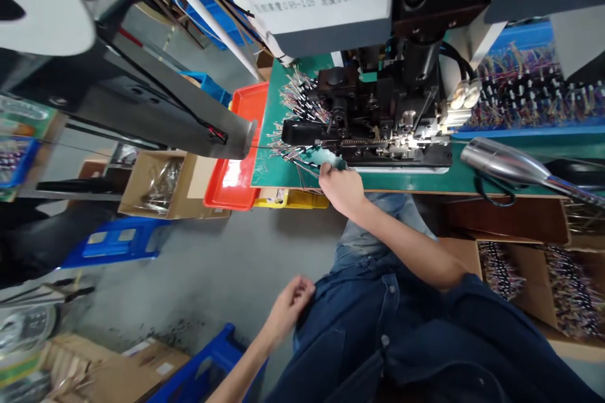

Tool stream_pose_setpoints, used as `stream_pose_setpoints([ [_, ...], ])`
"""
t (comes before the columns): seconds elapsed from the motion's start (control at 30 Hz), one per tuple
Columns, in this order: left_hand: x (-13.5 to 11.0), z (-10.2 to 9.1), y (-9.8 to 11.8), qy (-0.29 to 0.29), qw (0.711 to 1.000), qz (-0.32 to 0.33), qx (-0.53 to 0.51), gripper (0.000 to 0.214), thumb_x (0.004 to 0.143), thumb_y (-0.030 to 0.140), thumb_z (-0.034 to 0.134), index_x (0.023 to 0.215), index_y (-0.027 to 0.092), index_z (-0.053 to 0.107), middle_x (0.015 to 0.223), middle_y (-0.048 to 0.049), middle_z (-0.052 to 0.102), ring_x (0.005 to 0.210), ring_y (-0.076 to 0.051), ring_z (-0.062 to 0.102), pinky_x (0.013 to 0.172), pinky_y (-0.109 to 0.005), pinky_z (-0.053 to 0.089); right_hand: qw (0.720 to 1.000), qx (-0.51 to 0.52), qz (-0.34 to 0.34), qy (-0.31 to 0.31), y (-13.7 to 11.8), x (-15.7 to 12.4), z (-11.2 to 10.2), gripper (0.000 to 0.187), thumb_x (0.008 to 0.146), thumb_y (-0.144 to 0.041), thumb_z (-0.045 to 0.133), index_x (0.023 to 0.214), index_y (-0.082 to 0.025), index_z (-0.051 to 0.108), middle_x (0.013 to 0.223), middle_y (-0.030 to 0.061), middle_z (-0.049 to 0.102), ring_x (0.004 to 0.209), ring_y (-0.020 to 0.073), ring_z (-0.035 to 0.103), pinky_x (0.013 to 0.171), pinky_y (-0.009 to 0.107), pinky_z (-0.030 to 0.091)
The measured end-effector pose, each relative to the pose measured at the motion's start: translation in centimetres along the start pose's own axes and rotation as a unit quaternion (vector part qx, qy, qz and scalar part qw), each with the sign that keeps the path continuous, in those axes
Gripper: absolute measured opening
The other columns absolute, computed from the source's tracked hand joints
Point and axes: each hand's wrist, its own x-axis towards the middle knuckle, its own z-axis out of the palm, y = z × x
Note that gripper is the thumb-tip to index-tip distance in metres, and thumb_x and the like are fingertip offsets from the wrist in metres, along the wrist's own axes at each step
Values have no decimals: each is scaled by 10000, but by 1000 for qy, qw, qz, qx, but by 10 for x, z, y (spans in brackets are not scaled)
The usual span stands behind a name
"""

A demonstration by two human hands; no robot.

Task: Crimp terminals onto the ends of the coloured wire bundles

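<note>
My right hand (341, 187) reaches up to the front edge of the green work mat (274, 138) and pinches a bundle of striped wires (307, 167) beside a black wire crimping machine (382, 119). Several more striped wires (302, 104) fan out on the mat, with their ends towards the machine. My left hand (290, 305) hangs well away from the machine, curled above my denim-clad lap, and shows nothing in its fingers.
A red tray (239, 145) lies beside the mat, with a yellow bin (293, 200) below. A blue crate of wired parts (524, 94) and a chrome cylinder (503, 162) stand on the bench. Cardboard boxes of wires (520, 277) sit at right; blue stools (113, 242) stand on the floor.
</note>
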Motion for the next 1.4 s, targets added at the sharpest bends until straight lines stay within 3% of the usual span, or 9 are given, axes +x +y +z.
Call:
stream_pose_setpoints([
  [0.1,33,-17,30,143,982,118,46,397,1064,591,705,1138,213,801,1095,-111,832,1000,-287,789,956,-422,638,1000,-1,2,16,6,-22,-4,392,1119,-21,387,1316,-39,725,915,203,827,782,274,805,621,348,422],
  [0.17,53,-29,62,232,932,262,96,283,1052,457,751,1201,221,800,1204,-136,822,1095,-296,776,1015,-440,628,999,-8,6,43,14,-39,-6,373,1137,-48,393,1276,-86,736,872,156,816,745,251,786,583,352,362],
  [0.27,89,-39,112,276,846,430,150,337,968,305,849,1299,248,829,1305,-158,825,1226,-327,765,1140,-484,601,996,-21,21,84,28,-58,-5,336,1151,-85,422,1167,-124,756,829,119,801,678,218,745,552,370,288],
  [0.33,114,-40,140,251,834,465,157,335,975,309,840,1303,240,844,1335,-172,825,1271,-335,762,1181,-488,586,993,-23,22,110,39,-69,-2,306,1136,-80,464,1114,-140,763,801,95,795,636,200,715,545,377,271],
  [0.5,138,-22,184,264,844,462,63,261,1106,368,691,1249,235,864,1205,-124,862,1188,-298,772,1097,-458,600,978,29,-65,197,63,-110,-6,299,1184,-169,504,1196,-182,803,840,59,853,700,193,765,612,343,479],
  [0.67,121,23,209,-52,893,447,0,148,1017,375,862,1085,263,930,987,-82,895,871,-240,804,841,-350,620,950,88,-157,257,84,-152,-24,294,1166,-191,622,1419,-223,769,1408,124,874,1072,243,890,930,403,722],
  [0.83,111,76,218,-163,905,314,-238,237,909,454,986,930,228,919,835,-53,851,720,-176,734,743,-283,594,923,131,-141,333,96,-164,-30,265,1136,-179,675,1362,-263,785,1318,82,907,1051,224,914,924,361,768],
  [1.17,116,106,222,-191,885,237,-353,287,853,417,1034,907,197,858,894,-31,760,812,-164,678,809,-281,584,877,245,-67,408,92,-173,-19,444,1057,-123,716,1483,-244,691,1250,122,907,933,217,893,710,318,716],
  [1.4,118,105,225,-127,901,270,-315,203,967,397,932,947,223,830,915,-25,749,879,-179,683,844,-294,560,868,415,38,270,78,-181,-10,138,1019,-329,855,1020,-228,760,791,-20,781,587,116,648,563,244,511],
])
